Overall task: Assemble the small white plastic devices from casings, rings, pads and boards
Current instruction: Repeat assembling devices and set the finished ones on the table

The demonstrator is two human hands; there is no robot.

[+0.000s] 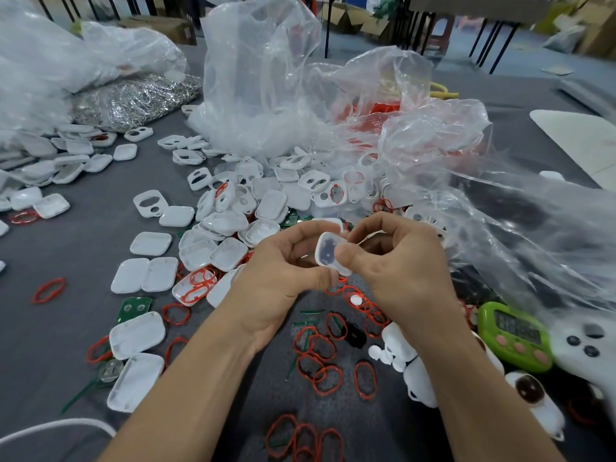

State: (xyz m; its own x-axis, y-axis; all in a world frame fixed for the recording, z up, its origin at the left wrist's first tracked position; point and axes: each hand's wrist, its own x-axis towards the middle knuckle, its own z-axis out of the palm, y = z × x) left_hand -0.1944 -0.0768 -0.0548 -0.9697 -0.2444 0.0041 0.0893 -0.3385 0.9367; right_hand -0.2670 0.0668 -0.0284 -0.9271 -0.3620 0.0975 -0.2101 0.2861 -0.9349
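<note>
Closest in, loose red rubber rings [328,378] lie scattered across the grey cloth-covered tabletop [66,328], and a white cable [60,425] curls in at the lower left. At the right sit a lime-green digital timer with pink buttons [515,335], its digits too blurred to read, and a white game controller [586,348]. Just above the rings, both hands meet. The left hand [283,271] and right hand [400,261] pinch one small white rounded plastic casing [328,253] between fingertips and thumb, held off the tabletop with its hollow side facing the camera. To the left lie a green circuit board [133,308] and an open white shell holding red rings [195,288]. Beyond the hands is a heap of white casing halves [266,201]. Farther back come crumpled clear plastic bags [260,78], one of them filled with silver metal rings [133,98]. Cardboard boxes [346,15] stand on the room's floor behind.
</note>
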